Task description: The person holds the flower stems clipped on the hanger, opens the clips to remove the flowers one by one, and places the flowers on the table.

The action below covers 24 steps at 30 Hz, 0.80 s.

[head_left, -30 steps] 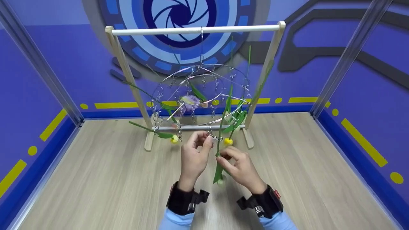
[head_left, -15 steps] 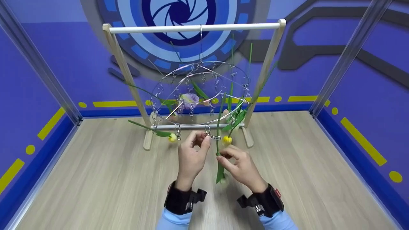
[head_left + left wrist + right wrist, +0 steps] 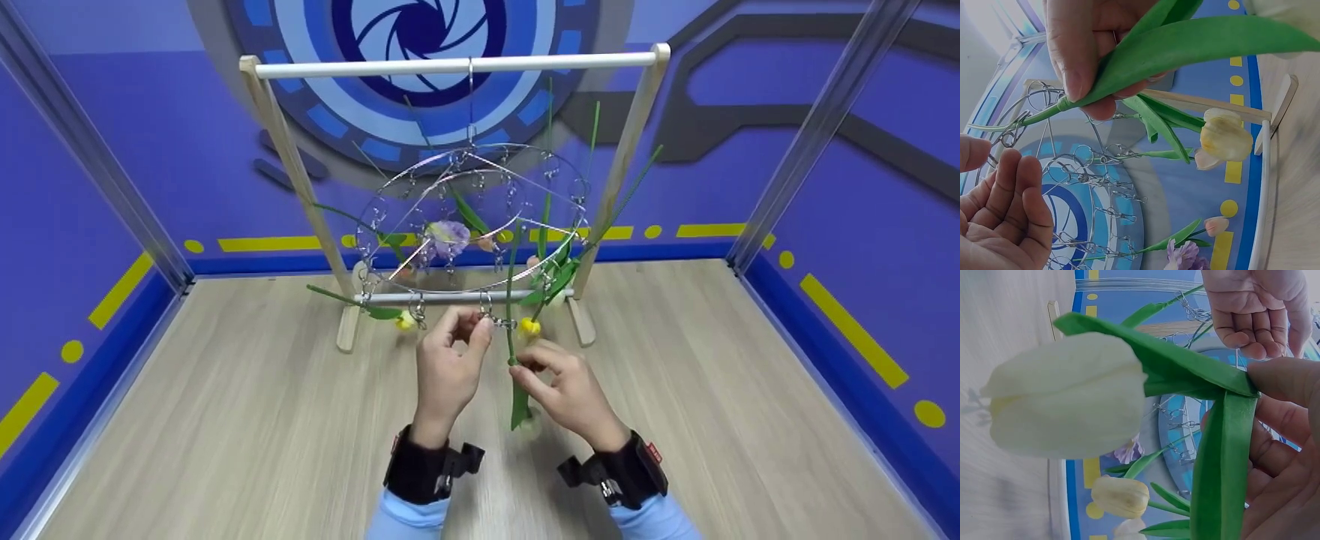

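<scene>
Now your right hand (image 3: 570, 390) pinches the green stem of a white tulip (image 3: 1067, 402) between thumb and fingers, with the bloom hanging down below the hand and the stem pointing up toward the round wire hanger (image 3: 472, 217). Your left hand (image 3: 446, 367) pinches a small metal clip (image 3: 501, 322) at the front edge of this hanger, just beside the stem. The hanger hangs from the white bar of a wooden rack (image 3: 279, 142) that stands on the counter (image 3: 225, 420). Other flowers are already clipped there: a yellow tulip (image 3: 530, 327) near your right hand and a purple flower (image 3: 448, 237) in the middle.
</scene>
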### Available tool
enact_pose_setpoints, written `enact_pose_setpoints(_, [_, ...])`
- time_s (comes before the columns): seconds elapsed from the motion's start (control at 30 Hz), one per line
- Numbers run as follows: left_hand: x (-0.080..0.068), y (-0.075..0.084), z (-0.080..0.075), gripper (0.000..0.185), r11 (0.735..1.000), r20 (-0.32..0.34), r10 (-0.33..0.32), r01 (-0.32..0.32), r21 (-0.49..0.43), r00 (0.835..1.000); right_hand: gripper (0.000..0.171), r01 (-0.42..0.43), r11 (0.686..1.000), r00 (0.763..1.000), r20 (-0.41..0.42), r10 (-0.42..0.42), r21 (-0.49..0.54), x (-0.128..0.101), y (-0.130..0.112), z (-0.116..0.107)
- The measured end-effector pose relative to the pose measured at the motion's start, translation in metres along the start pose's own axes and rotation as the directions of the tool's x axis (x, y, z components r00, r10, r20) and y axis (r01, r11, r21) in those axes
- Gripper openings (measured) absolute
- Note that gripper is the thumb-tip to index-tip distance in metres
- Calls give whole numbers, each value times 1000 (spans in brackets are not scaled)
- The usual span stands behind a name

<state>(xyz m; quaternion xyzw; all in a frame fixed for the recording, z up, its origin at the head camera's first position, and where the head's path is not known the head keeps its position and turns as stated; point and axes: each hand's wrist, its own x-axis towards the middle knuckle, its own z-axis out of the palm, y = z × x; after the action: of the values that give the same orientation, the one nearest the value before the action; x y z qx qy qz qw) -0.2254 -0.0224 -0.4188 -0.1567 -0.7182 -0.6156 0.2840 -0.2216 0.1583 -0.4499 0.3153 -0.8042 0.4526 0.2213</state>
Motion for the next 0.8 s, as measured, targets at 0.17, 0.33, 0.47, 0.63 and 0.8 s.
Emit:
enact_pose_setpoints(0.17, [0,0,-1,8,1000,1,11,-11,-4,1000,8,9,1000,1000,-7,-9,8,0,2,0])
enact_pose_setpoints(0.33, [0,-1,0,8,1000,-4,29,-29,0,1000,9,2,1000,1000,-5,-2,17,0,2,0])
enact_pose_setpoints(0.47, [0,0,-1,8,999,-4,35,-35,4,999,10,-2,1000,1000,-1,2,24,0,1,-1])
enact_pose_setpoints(0.63, [0,1,-1,7,1000,-3,30,-30,6,1000,10,6,1000,1000,-3,-6,29,0,1,-1])
enact_pose_setpoints(0.8, [0,0,-1,7,1000,-4,29,-29,12,1000,8,10,1000,1000,-2,-10,26,0,3,-2])
